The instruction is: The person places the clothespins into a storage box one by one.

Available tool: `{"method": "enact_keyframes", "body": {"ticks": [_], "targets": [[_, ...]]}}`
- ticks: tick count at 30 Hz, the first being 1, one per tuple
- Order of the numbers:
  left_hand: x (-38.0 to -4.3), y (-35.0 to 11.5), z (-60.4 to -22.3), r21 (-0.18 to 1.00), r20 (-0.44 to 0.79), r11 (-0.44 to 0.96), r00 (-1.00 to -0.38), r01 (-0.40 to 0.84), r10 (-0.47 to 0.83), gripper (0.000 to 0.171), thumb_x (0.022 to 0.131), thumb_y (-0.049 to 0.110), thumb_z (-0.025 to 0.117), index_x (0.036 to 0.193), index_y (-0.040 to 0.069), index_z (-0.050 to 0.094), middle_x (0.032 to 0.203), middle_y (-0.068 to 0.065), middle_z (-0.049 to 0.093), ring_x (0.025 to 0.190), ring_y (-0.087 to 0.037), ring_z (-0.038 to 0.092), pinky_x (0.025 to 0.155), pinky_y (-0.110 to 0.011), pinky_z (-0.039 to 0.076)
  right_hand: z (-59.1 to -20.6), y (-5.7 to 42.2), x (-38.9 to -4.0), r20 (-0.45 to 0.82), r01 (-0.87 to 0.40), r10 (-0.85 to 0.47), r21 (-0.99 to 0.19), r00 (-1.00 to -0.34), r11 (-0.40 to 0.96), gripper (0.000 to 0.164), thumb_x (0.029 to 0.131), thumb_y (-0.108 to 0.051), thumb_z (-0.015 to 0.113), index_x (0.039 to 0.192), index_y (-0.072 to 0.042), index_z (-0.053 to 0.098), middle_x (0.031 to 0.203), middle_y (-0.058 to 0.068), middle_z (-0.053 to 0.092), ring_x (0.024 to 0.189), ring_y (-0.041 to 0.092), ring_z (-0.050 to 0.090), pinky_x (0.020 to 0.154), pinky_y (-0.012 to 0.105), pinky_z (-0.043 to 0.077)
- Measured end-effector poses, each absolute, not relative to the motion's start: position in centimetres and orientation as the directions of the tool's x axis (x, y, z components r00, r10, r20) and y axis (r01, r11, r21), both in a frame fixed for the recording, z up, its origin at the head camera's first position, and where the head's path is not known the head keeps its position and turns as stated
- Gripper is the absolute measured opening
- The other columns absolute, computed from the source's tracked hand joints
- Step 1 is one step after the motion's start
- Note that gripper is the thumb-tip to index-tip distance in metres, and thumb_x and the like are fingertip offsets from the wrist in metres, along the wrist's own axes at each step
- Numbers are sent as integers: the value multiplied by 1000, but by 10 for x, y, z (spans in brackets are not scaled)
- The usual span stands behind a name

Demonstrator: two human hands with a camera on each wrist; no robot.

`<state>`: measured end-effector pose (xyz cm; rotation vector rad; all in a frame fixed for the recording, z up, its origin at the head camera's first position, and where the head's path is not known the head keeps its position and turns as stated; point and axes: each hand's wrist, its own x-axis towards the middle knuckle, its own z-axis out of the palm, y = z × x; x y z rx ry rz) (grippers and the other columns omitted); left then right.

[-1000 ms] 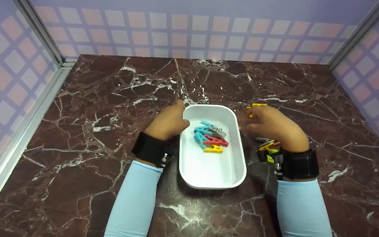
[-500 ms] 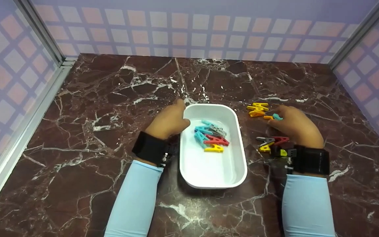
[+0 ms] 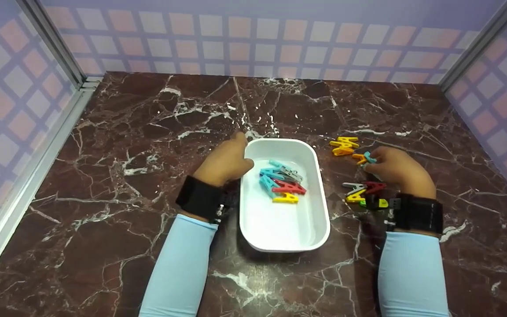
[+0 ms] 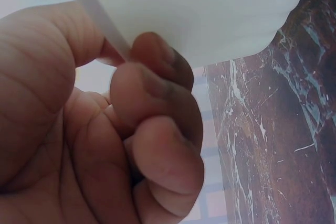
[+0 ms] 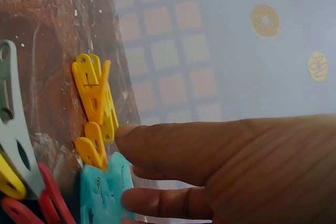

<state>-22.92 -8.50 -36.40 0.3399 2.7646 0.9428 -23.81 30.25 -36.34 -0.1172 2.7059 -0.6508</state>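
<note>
My left hand (image 3: 223, 163) grips the left rim of a white plastic tub (image 3: 280, 229), its fingers (image 4: 168, 156) curled against the outer wall in the left wrist view. Inside the tub lie teal, grey, red and yellow clothespins (image 3: 289, 188). To the right, my right hand (image 3: 401, 169) pinches a teal clothespin (image 5: 97, 195) at its fingertips, low over the tabletop. Right beside that one lies an orange clothespin (image 5: 92, 145). Yellow clothespins (image 3: 344, 145) sit just behind it. Part of the teal clothespin is covered by the fingers.
Nearer me, grey, red, yellow and green clothespins (image 3: 355, 196) lie right of the tub, the green one partly hidden by the wrist camera. Checkered panels (image 3: 253, 44) close off the back and both sides of the dark marbled tabletop (image 3: 126, 246).
My right hand moved right, from near the yellow clothespins to the teal clothespin, then closed on it with little further motion. The left hand and tub stayed put.
</note>
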Motion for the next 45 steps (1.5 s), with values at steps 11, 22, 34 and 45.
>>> {"method": "enact_keyframes", "body": {"ticks": [11,22,34,45], "targets": [[-230,-85,-362,599,-109,782,-950,172,293,53,84,11,57,131,-5,39,115,-23,60,101,-35,59,90,-46,47,-367,285,-243,-300,-77,-226,-436,-927,896,50,96,-24,59,135,6,51,127,29,56,106,40,57,87,55,45],[-229,-84,-362,604,-113,781,-952,161,284,52,84,11,57,130,-4,39,112,-24,61,99,-36,59,89,-47,48,-372,292,-244,-331,-18,-178,-434,-927,901,49,92,-20,63,130,7,51,118,25,58,90,32,57,77,47,46],[-229,-84,-362,600,-111,783,-953,163,283,49,83,11,57,127,-3,41,111,-22,61,99,-35,58,89,-47,47,-387,251,-255,-221,-232,-327,-367,-919,901,17,83,3,55,92,-4,68,82,10,61,73,28,54,64,40,45],[-229,-85,-363,612,-115,776,-953,154,280,48,84,10,57,127,-3,41,111,-22,61,99,-34,59,89,-46,48,-387,229,-255,-152,-301,-376,-368,-914,880,30,82,8,49,100,-2,71,90,13,67,79,30,60,72,45,49]]}}
